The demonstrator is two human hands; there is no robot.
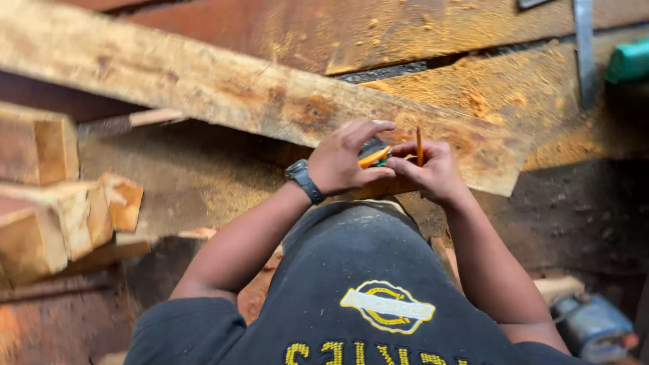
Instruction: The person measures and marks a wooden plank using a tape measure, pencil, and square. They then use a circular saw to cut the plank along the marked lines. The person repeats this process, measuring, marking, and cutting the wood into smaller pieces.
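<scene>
My left hand (345, 162), with a dark watch (304, 180) on its wrist, grips a small dark and orange tape measure (374, 154) at the near edge of a long rough wooden plank (203, 81). My right hand (433, 169) holds an orange pencil (419, 145) upright and touches the tape measure from the right. Both hands meet in front of my dark shirt, over the plank's end.
Stacked timber offcuts (61, 203) lie at the left. Sawdust covers broad boards (514, 94) behind the plank. A metal square (585, 54) and a green object (629, 61) sit at the top right. A blue power tool (595, 324) rests on the floor, bottom right.
</scene>
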